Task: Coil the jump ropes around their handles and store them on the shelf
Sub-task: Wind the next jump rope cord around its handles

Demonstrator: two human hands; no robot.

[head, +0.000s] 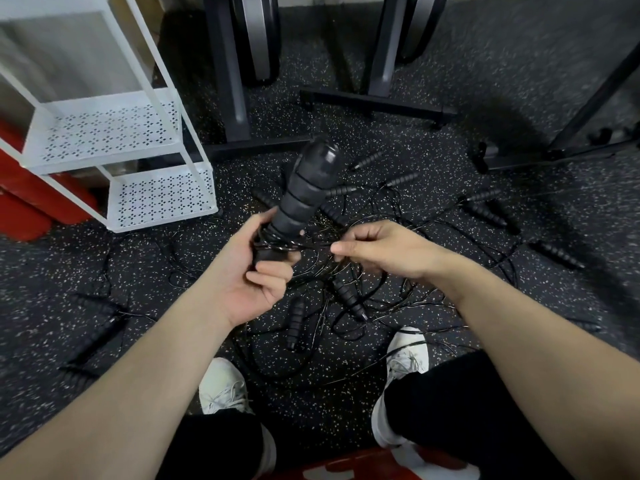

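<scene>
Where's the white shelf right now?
The white shelf stands on the speckled floor at upper left of the head view, left of the handle gripped in the left hand.

Shelf [114,133] left; jump ropes [346,292] on floor [450,150], before shoes [221,386].

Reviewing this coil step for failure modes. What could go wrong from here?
1. The cord that the right hand pinches runs back into the tangled pile on the floor; pulling may drag other ropes along or knot it.
2. The left hand grips only the low end of the handle, where a few turns sit; they could slide off.
3. Loose cord lies around both shoes: likely trip hazard.
</scene>
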